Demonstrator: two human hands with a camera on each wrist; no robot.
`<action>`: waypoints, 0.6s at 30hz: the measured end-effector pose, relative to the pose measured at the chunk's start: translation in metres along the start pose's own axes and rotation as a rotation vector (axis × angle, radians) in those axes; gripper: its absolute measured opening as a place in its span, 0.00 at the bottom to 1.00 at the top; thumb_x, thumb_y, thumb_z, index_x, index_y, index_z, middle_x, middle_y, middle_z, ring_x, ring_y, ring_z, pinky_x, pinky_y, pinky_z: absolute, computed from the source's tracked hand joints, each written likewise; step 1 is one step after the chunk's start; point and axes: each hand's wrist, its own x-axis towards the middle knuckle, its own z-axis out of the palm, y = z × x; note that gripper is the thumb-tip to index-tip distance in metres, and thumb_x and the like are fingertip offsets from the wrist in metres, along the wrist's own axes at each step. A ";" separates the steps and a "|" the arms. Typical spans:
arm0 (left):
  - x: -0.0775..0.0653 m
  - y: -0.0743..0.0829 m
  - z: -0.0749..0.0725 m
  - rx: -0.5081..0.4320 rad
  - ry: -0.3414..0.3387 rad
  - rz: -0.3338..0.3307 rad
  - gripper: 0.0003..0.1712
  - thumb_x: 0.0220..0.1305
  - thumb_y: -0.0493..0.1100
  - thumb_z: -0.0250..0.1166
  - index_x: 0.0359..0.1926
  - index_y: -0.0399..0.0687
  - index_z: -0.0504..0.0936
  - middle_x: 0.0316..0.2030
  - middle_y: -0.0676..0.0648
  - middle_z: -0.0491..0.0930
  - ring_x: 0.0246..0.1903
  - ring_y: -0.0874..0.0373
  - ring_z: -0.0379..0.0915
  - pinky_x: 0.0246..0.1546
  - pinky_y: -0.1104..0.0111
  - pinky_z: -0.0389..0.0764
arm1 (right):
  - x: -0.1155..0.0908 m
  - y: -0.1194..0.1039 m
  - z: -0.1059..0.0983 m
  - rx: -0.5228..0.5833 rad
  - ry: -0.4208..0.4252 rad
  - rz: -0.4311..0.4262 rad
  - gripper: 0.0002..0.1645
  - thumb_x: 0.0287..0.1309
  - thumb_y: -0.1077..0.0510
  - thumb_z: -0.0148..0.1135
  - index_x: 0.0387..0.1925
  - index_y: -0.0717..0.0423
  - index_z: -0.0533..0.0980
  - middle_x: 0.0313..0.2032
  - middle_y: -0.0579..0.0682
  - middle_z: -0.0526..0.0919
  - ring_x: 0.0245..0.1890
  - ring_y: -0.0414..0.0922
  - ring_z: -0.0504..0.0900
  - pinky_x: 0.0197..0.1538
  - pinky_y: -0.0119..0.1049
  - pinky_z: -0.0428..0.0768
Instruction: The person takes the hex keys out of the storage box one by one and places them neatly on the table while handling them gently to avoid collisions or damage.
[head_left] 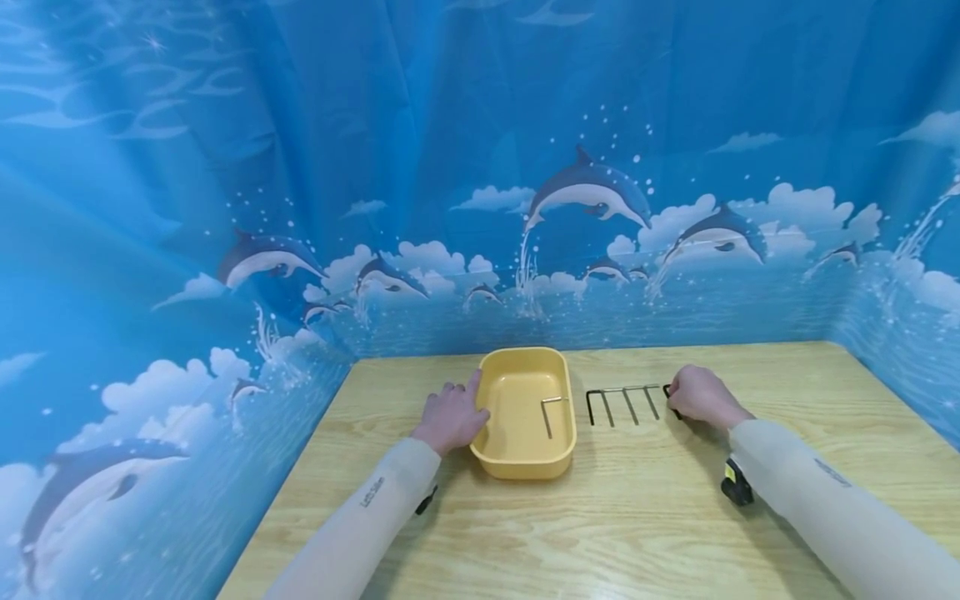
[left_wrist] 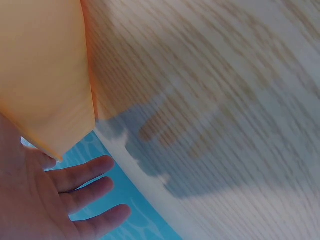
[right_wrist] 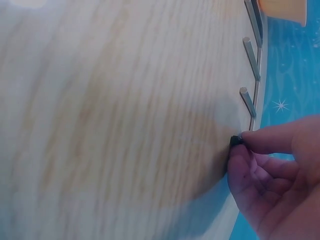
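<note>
A yellow plastic tray stands on the table with one silver hex key lying inside. My left hand touches the tray's left rim, thumb at the edge; in the left wrist view its other fingers stretch out beside the tray's wall. To the right of the tray lies a row of several hex keys, silver ones and a black one at the left end. At the row's right end my right hand pinches a black hex key between thumb and fingers; the hand hides most of it.
The light wood-grain table runs back to a blue curtain printed with dolphins and clouds. Another curtain side bounds the table on the left. A black wrist device sits under the right sleeve.
</note>
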 end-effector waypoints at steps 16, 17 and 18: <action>0.000 -0.001 0.000 0.025 0.014 0.014 0.43 0.72 0.57 0.53 0.81 0.55 0.48 0.66 0.37 0.73 0.69 0.39 0.63 0.64 0.40 0.67 | 0.003 -0.002 -0.002 -0.013 0.011 -0.018 0.23 0.61 0.63 0.54 0.11 0.47 0.67 0.10 0.41 0.60 0.11 0.38 0.59 0.23 0.34 0.65; 0.000 -0.001 0.000 0.027 0.015 0.015 0.43 0.72 0.57 0.53 0.81 0.55 0.48 0.66 0.37 0.73 0.69 0.39 0.63 0.64 0.40 0.67 | 0.003 -0.003 -0.002 -0.014 0.012 -0.018 0.24 0.62 0.62 0.53 0.11 0.47 0.66 0.10 0.41 0.60 0.11 0.38 0.59 0.23 0.34 0.65; 0.000 -0.001 0.000 0.027 0.015 0.015 0.43 0.72 0.57 0.53 0.81 0.55 0.48 0.66 0.37 0.73 0.69 0.39 0.63 0.64 0.40 0.67 | 0.002 -0.004 -0.003 -0.017 0.013 -0.018 0.24 0.63 0.62 0.53 0.10 0.47 0.66 0.10 0.41 0.60 0.11 0.38 0.59 0.23 0.34 0.65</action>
